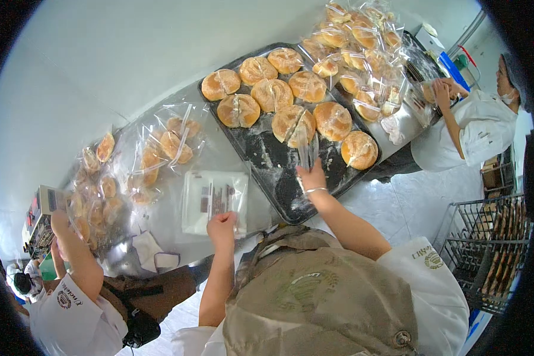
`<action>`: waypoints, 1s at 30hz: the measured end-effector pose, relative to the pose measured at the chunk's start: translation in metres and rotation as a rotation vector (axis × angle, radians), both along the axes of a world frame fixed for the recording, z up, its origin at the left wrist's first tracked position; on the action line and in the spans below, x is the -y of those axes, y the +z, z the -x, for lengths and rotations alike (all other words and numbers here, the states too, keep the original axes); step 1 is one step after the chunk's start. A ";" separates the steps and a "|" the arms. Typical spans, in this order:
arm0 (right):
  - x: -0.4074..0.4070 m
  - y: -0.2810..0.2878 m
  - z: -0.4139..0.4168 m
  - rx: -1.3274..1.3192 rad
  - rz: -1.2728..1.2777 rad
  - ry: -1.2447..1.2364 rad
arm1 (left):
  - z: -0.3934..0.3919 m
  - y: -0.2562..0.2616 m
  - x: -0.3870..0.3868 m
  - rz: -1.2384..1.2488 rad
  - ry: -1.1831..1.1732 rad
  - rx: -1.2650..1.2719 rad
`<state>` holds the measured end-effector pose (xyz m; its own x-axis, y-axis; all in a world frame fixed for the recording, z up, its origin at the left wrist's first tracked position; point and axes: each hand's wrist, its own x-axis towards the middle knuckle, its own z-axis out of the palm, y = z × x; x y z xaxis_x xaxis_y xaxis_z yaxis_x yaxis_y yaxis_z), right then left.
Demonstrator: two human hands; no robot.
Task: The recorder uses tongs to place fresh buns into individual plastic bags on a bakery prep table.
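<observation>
My right hand (pixel 313 178) grips a pair of pale tongs (pixel 308 150). Their far ends are at the near side of a split round bun (pixel 292 124) with a crumbly, pale topping. Whether they pinch the bun cannot be made out. This bun lies among several similar ones on a dark baking tray (pixel 271 189) dusted with white powder. Left of the tray, my left hand (pixel 222 227) has its fingertips closed on the near edge of a clear printed plastic bag (pixel 220 200). That bag tops a flat stack on the metal table.
Bagged buns (pixel 160 149) lie at the left, with more bagged bread (pixel 360 58) heaped at the right. A folded white cloth (pixel 153 251) rests near the table edge. One co-worker (pixel 78 307) stands left, another (pixel 471 124) right. A black basket (pixel 485 249) is at lower right.
</observation>
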<state>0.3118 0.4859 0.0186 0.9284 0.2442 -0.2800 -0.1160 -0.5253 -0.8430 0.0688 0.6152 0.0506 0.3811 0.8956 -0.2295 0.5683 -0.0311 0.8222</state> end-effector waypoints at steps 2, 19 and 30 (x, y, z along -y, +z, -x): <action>0.024 0.014 -0.003 0.110 0.114 0.123 | -0.003 -0.001 -0.001 0.241 0.178 0.044; 0.037 0.038 0.036 0.089 0.361 0.297 | -0.010 -0.016 -0.011 0.138 0.114 0.263; 0.045 0.169 0.032 0.530 0.449 1.210 | -0.011 -0.023 -0.013 0.164 0.180 0.260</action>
